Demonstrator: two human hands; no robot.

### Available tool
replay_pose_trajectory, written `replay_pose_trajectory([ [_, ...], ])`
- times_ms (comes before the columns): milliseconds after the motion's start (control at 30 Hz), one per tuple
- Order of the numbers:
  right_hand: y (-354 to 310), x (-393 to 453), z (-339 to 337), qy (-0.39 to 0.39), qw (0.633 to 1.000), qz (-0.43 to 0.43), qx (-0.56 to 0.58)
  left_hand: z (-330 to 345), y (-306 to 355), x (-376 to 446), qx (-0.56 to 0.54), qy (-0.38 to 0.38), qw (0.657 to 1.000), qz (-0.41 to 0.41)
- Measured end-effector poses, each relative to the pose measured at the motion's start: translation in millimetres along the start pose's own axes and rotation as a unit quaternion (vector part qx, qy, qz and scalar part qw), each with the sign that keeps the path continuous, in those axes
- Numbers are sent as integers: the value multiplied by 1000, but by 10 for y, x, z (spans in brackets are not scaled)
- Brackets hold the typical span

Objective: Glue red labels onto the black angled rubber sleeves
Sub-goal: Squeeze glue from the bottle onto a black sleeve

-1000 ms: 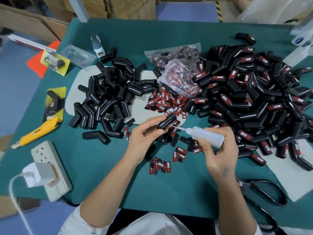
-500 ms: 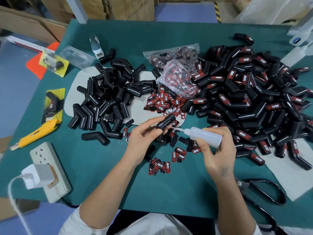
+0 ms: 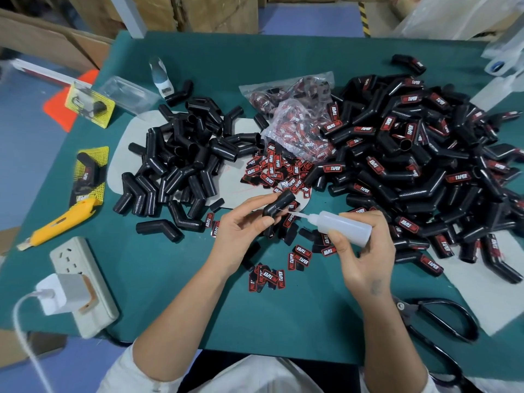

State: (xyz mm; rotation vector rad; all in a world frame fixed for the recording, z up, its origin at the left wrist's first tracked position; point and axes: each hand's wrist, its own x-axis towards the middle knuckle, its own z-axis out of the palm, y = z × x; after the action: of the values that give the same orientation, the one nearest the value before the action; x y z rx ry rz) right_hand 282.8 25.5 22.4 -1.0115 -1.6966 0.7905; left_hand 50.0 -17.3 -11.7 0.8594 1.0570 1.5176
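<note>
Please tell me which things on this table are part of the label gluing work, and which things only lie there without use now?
In the job:
- left hand holding a bare sleeve
- right hand holding the glue bottle
- loose red labels
- unlabelled sleeves
- labelled sleeves

Lying about:
- yellow utility knife
- scissors
- power strip

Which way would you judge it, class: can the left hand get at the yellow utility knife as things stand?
Probably not yet: the left hand holds a black sleeve. The path to the yellow utility knife over bare mat looks free.
</note>
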Motion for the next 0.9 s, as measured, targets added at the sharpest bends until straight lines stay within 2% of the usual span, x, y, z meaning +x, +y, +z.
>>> replay_pose_trajectory([
  [767, -5, 2, -18, 21, 999, 25, -2, -18, -45, 13, -16, -4, 1000, -9],
  [900, -12, -3, -10, 15, 1000, 8, -6, -4, -21, 5, -7, -3, 1000, -5],
])
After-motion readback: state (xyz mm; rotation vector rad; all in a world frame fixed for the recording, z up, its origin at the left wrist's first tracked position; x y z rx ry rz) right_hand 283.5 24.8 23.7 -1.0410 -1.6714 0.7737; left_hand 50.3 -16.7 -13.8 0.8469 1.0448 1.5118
